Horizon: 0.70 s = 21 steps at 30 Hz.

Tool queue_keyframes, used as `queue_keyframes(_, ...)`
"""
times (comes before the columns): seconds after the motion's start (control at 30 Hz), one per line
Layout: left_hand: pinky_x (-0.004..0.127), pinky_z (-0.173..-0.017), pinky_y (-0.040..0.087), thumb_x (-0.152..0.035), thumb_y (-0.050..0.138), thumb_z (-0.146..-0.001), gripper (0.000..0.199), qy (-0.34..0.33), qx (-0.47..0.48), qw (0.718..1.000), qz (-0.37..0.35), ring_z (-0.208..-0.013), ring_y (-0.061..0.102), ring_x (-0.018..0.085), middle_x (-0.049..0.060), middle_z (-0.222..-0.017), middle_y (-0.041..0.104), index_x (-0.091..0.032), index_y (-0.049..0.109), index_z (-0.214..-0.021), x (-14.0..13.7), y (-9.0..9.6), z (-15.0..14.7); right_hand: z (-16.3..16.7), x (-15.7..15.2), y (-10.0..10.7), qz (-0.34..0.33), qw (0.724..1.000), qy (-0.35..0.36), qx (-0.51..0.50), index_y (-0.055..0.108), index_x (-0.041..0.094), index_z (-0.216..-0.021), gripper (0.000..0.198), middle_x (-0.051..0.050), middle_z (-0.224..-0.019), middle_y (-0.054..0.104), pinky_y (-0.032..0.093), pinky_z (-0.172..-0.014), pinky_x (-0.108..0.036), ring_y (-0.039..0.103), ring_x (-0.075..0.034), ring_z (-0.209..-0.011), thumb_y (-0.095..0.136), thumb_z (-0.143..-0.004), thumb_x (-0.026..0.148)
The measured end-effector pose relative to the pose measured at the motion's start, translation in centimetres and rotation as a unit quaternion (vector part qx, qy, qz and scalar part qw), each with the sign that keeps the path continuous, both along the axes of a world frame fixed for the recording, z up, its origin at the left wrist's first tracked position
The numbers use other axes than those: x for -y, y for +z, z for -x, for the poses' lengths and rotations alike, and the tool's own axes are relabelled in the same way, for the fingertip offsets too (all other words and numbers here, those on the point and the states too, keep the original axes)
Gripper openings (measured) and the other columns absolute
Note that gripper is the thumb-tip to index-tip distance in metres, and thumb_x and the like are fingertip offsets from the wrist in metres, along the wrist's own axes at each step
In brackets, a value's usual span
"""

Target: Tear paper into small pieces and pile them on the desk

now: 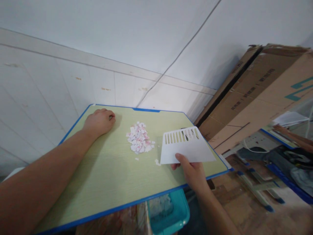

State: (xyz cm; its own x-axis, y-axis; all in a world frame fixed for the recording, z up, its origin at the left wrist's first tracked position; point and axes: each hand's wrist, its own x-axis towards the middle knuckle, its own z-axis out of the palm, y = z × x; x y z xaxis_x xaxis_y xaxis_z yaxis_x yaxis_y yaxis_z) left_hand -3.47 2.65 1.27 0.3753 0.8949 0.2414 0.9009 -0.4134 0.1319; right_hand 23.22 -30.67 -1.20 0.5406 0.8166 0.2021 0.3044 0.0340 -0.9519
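My right hand (192,171) grips the near edge of a white card with a row of slots (187,150), thumb on top. The card is tilted over the right part of the table, its slotted edge away from me. My left hand (99,120) rests curled near the table's far left corner; what its fingers hold, if anything, is hidden. Between the hands lies a heap of small white and pinkish paper scraps (139,138). Some loose scraps lie beside the heap, near the card's left edge. Something dark and thin shows behind the card's slots, too covered to name.
The pale green table (110,176) has a blue rim and stands against a white wall. Below its front edge is a teal bin (181,212) with paper scraps. Large cardboard boxes (254,88) lean at the right. Another person's arm (297,137) shows at the far right.
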Motion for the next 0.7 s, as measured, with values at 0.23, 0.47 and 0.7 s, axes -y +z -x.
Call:
queue_keyframes(0.23,0.063,-0.123,0.061,-0.034,0.042,-0.113,0.055,-0.008,-0.001,1.000,0.004,-0.149,0.068,0.045,0.025,-0.155,0.077,-0.013,0.086,-0.139,0.1,0.1,-0.1,-0.2,0.1,-0.1,0.018,0.999,0.005,0.028,0.071,0.028,-0.067,0.046,-0.006,-0.071,0.080,0.064,-0.084,-0.038,0.079,-0.028,-0.076,0.075,-0.106,0.051)
queue_keyframes(0.47,0.061,-0.123,0.060,-0.033,0.047,-0.112,0.050,-0.014,0.015,1.000,0.001,-0.147,0.069,0.044,0.024,-0.152,0.079,-0.015,0.088,-0.136,-0.4,-0.3,0.1,0.7,0.9,-0.2,0.028,0.999,0.002,0.016,0.067,0.029,-0.064,0.046,-0.006,-0.069,0.080,0.065,-0.082,-0.036,0.079,-0.027,-0.074,0.076,-0.104,0.048)
queue_keyframes(0.7,0.056,-0.123,0.060,-0.037,0.043,-0.115,0.053,-0.008,0.002,1.000,0.003,-0.150,0.068,0.041,0.021,-0.157,0.077,-0.016,0.086,-0.140,-0.7,-0.5,0.3,0.6,0.4,0.3,0.001,0.999,0.035,-0.011,0.070,0.028,-0.066,0.045,-0.005,-0.068,0.079,0.066,-0.084,-0.038,0.078,-0.027,-0.072,0.077,-0.106,0.048)
